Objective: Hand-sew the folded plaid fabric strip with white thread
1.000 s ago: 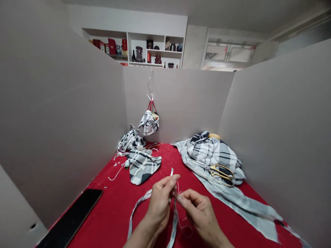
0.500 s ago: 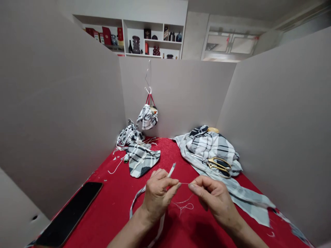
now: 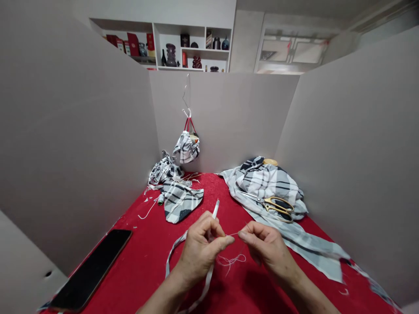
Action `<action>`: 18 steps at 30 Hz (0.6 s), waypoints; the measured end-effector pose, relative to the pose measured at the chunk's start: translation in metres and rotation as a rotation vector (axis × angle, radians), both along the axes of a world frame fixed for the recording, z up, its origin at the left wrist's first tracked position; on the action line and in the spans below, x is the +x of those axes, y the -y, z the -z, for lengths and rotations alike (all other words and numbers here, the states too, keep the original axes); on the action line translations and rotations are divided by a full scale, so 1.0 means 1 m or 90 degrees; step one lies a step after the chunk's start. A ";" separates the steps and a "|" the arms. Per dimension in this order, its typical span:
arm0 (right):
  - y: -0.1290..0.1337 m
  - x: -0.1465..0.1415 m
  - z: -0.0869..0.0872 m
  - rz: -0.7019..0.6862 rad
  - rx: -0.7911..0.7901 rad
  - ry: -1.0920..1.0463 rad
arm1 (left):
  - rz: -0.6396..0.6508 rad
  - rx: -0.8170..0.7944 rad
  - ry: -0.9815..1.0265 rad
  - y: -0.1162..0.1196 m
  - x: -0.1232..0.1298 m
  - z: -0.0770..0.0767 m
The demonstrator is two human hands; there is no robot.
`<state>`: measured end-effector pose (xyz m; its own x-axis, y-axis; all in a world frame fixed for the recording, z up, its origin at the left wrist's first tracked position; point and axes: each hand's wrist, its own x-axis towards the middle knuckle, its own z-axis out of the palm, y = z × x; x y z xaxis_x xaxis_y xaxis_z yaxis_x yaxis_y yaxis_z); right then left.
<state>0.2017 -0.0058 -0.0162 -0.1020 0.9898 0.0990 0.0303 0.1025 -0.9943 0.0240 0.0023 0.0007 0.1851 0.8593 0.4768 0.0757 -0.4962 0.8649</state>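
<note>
My left hand (image 3: 204, 244) is closed round a narrow pale fabric strip (image 3: 215, 209). One end of the strip sticks up above the fingers, and the rest hangs down past the wrist. A fine thread (image 3: 233, 234) spans the short gap from the left thumb and forefinger to my right hand (image 3: 265, 244), which pinches it. A thin sliver like a needle (image 3: 246, 224) pokes up at the right fingertips; most of it is hidden. Below and between the hands, loose loops of white thread (image 3: 231, 261) lie over the red cloth (image 3: 147, 266).
Gold-handled scissors (image 3: 278, 207) rest on a heap of checked fabric (image 3: 271, 185) at the right. Checked scraps (image 3: 183, 200) and a thread spool (image 3: 160, 199) lie at the left. A phone (image 3: 93, 268) sits front left. Grey panels (image 3: 229, 117) enclose the table; a checked pouch (image 3: 187, 147) hangs there.
My left thumb has stretched out toward the right fingers, and the left forefinger has drawn back. The strip's upper end has shifted slightly left and up. A sliver now shows above the right fingertips.
</note>
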 end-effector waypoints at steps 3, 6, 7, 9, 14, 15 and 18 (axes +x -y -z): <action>0.000 -0.001 0.002 0.002 -0.009 -0.003 | 0.047 -0.037 0.025 0.002 0.001 0.002; 0.003 -0.003 -0.001 0.021 -0.004 0.011 | 0.073 -0.057 0.042 0.003 0.004 0.003; 0.004 -0.004 -0.002 0.029 0.005 0.020 | 0.075 -0.053 0.042 0.003 0.005 0.004; 0.005 -0.005 -0.004 0.054 0.040 0.046 | 0.065 -0.039 0.036 0.003 0.007 0.004; 0.001 -0.002 -0.005 0.158 0.139 0.124 | 0.051 -0.047 0.039 0.001 0.005 0.006; -0.001 0.000 -0.005 0.182 0.146 0.133 | 0.047 -0.052 0.043 0.001 0.004 0.007; -0.006 0.005 -0.004 0.239 0.162 0.151 | 0.037 -0.066 0.035 -0.002 -0.002 0.012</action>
<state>0.2063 -0.0002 -0.0118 0.2067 0.9101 0.3590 0.3336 0.2794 -0.9004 0.0225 0.0042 -0.0113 0.2118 0.8933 0.3963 0.0005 -0.4056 0.9140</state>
